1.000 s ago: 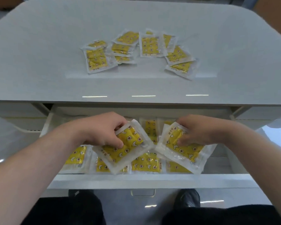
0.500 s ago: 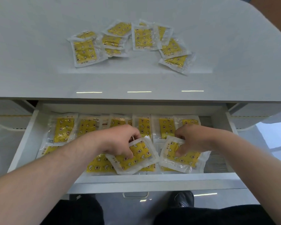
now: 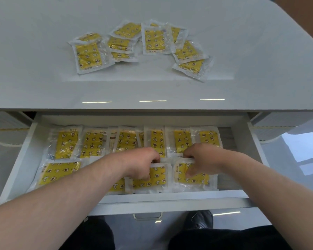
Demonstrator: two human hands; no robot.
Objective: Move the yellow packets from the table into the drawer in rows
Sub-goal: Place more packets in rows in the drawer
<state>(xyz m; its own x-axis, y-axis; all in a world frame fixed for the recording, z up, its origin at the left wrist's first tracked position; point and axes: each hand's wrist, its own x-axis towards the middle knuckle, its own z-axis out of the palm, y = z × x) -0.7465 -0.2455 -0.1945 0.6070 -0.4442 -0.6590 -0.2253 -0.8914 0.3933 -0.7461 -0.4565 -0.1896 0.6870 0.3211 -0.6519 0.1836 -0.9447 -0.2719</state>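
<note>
Left grip clamped on yellow packet at drawer front, 6 o'clock; right grip pinching adjacent packet, 5 o'clock. Left forearm partly hides front-row packets. Loose pile on worktop, 12 o'clock.

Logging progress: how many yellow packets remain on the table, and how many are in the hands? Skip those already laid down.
Table packets: 10, some overlapping
Left packet, in left hand: 1
Right packet, in right hand: 1
Total: 12
</note>
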